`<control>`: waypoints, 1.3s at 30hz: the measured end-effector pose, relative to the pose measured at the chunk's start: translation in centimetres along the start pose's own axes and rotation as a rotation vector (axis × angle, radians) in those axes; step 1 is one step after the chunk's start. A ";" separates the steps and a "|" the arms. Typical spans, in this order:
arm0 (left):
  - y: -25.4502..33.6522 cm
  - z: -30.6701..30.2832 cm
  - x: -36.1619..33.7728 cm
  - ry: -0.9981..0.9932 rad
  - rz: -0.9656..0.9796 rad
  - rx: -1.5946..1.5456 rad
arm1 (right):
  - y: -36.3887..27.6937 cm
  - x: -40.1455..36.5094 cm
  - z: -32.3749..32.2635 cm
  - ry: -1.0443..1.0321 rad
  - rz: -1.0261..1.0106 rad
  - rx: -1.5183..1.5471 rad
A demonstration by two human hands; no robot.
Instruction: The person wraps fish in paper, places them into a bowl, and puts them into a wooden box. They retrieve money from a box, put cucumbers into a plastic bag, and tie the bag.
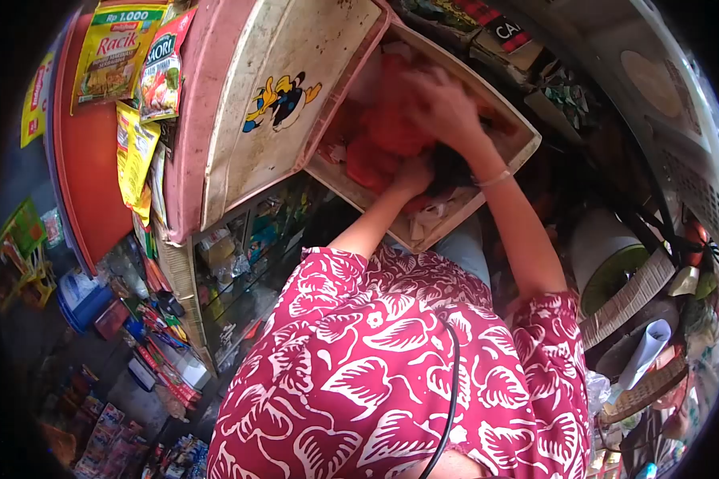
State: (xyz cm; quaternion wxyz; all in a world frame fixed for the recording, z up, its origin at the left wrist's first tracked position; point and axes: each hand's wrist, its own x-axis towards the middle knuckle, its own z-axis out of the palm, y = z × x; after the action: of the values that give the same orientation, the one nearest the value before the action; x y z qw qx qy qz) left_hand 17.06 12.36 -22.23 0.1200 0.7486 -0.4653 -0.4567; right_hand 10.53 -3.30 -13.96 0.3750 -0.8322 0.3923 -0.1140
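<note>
A pulled-out drawer [510,160] with pale, stained walls lies before me, and a crumpled red plastic bag [393,120] fills much of it. My left hand [414,174] is inside the drawer at the bag's lower edge, its fingers curled on the red plastic and partly hidden. Over the right part of the bag is my right hand [447,110], blurred by motion, with its fingers stretched out and apart. Pale scraps of paper or plastic [430,217] lie in the drawer's near corner. A dark patch beside my left hand is too shaded to make out.
Left of the drawer stands a pink-edged cabinet panel [256,120] with a duck sticker. Seasoning sachets [120,56] hang at the upper left. Packaged goods [164,359] crowd the lower left. A white cylindrical container [603,247] and a woven basket [647,391] are at the right.
</note>
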 end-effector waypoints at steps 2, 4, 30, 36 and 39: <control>-0.8 0.0 0.2 0.002 -0.007 0.023 | 1.4 -0.7 4.3 -0.131 -0.105 0.112; -3.0 0.6 0.3 -0.280 0.086 0.370 | 2.4 -3.1 7.4 -0.306 -0.196 -0.538; -3.7 -10.9 6.2 0.270 -0.024 -0.117 | 3.9 -1.9 7.8 -0.630 0.169 -0.236; 0.0 -7.1 -2.4 0.482 0.358 -0.004 | 6.4 -3.6 9.9 -0.140 -0.075 -0.192; 1.5 -7.6 -2.9 0.476 0.351 -0.003 | 6.1 -3.6 8.9 -0.339 -0.017 -0.295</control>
State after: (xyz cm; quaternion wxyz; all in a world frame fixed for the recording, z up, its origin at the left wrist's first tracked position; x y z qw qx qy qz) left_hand 21.81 12.03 -15.44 0.3041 0.7425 -0.5458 -0.2415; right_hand 9.02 1.58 -24.11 0.3088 -0.8885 0.3291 0.0832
